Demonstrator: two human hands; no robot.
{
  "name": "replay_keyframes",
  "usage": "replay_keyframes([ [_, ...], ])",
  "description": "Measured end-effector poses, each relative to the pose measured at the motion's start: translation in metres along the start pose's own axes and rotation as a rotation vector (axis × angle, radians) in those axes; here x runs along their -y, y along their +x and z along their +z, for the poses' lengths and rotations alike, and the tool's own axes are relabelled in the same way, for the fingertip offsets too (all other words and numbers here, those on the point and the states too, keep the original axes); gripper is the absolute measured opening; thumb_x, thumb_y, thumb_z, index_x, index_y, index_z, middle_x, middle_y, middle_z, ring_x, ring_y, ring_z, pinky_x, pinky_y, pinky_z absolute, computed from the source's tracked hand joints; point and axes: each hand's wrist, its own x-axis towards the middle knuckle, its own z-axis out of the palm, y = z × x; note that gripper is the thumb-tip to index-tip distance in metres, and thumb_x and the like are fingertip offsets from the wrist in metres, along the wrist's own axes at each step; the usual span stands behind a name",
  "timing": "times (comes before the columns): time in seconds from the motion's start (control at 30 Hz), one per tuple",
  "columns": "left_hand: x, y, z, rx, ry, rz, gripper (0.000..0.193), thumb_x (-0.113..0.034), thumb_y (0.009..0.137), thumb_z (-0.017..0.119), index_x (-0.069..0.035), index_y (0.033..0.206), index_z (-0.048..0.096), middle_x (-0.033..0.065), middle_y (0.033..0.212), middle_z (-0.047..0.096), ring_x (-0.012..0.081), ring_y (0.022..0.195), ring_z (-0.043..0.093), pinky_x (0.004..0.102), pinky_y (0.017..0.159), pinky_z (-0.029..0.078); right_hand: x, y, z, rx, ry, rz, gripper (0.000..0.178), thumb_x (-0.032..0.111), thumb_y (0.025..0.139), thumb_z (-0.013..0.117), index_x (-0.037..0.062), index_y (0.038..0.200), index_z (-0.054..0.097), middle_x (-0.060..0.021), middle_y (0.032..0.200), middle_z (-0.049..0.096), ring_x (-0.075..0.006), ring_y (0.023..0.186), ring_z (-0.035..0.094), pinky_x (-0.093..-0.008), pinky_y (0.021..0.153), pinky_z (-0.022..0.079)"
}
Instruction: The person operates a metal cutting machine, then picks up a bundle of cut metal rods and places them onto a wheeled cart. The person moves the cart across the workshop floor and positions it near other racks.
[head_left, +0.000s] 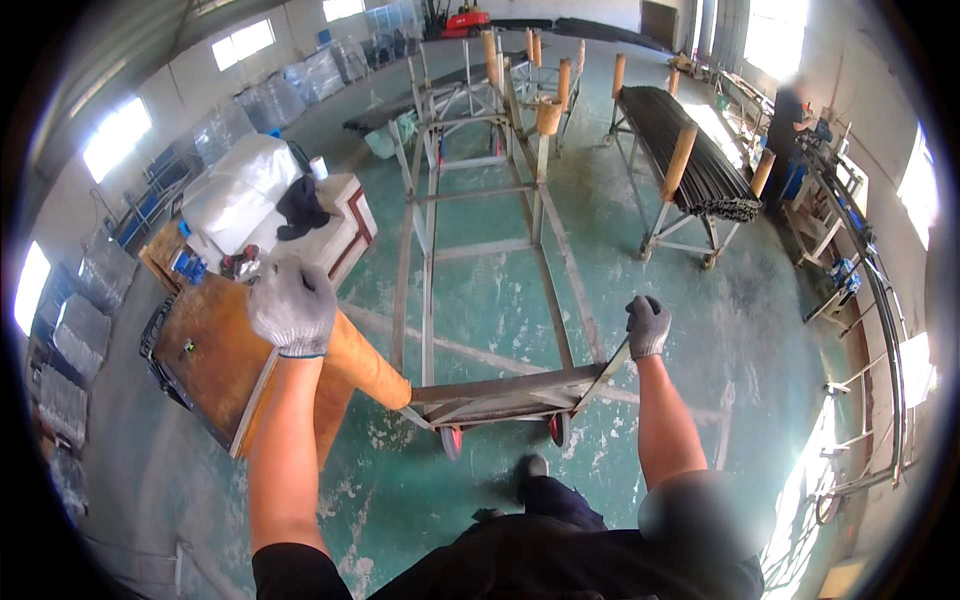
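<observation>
In front of me stands a long metal frame cart (490, 388) with small red-hubbed wheels at its near end. My left hand (293, 307), in a grey work glove, is closed at the upper end of a brown cardboard tube (368, 362) that sleeves the cart's near left upright. My right hand (648, 325), gloved the same way, is curled shut at the top of the bare metal post (606, 376) on the near right corner. The fingers' undersides are hidden in both cases. Long bare rails run away from me between the cart's sides.
Left of the cart are a rusty brown panel box (215, 345) and a white plastic-wrapped load (245, 190). A rack of dark metal bars (680, 140) stands to the right. Beyond it, a person (787, 125) works by a bench. Wheeled frames continue ahead.
</observation>
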Motion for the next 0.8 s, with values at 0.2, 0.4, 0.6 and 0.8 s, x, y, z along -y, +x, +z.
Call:
replay_keyframes([
  [0.2,0.000,0.001,0.021,-0.025,0.056,0.004,0.010,-0.021,0.086,0.073,-0.014,0.079,0.068,0.0105,0.081,0.067,0.0406,0.070,0.068,0.0543,0.065,0.055,-0.004,0.011,0.006,0.016,-0.021,-0.040,0.039,0.031,0.105,0.071,-0.0024,0.085,0.075,-0.0026,0.064,0.060,-0.0120,0.055,0.055,-0.0311,0.052,0.042],
  [0.4,0.003,0.003,0.033,-0.033,0.051,-0.001,0.011,-0.020,0.086,0.073,-0.013,0.079,0.068,0.0107,0.085,0.069,0.0400,0.069,0.067,0.0544,0.064,0.054,-0.011,0.022,0.024,-0.009,-0.032,-0.017,0.034,0.028,0.102,0.070,-0.0009,0.085,0.074,-0.0005,0.064,0.058,-0.0108,0.056,0.053,-0.0305,0.054,0.040],
  [0.6,-0.009,-0.006,0.015,-0.042,-0.085,0.072,0.009,-0.015,0.083,0.076,-0.010,0.081,0.069,0.0121,0.088,0.070,0.0395,0.072,0.068,0.0542,0.067,0.053,-0.003,0.020,0.030,-0.015,-0.014,0.014,0.031,0.026,0.100,0.070,-0.0002,0.083,0.072,0.0012,0.065,0.054,-0.0094,0.059,0.050,-0.0305,0.055,0.038],
  [0.8,-0.013,-0.011,-0.002,-0.012,-0.092,0.030,0.010,-0.015,0.084,0.075,-0.009,0.081,0.068,0.0133,0.089,0.071,0.0407,0.071,0.067,0.0552,0.067,0.052,-0.006,0.008,0.014,-0.006,-0.002,0.012,0.033,0.026,0.103,0.070,-0.0017,0.085,0.071,0.0007,0.064,0.054,-0.0091,0.057,0.047,-0.0301,0.055,0.037],
])
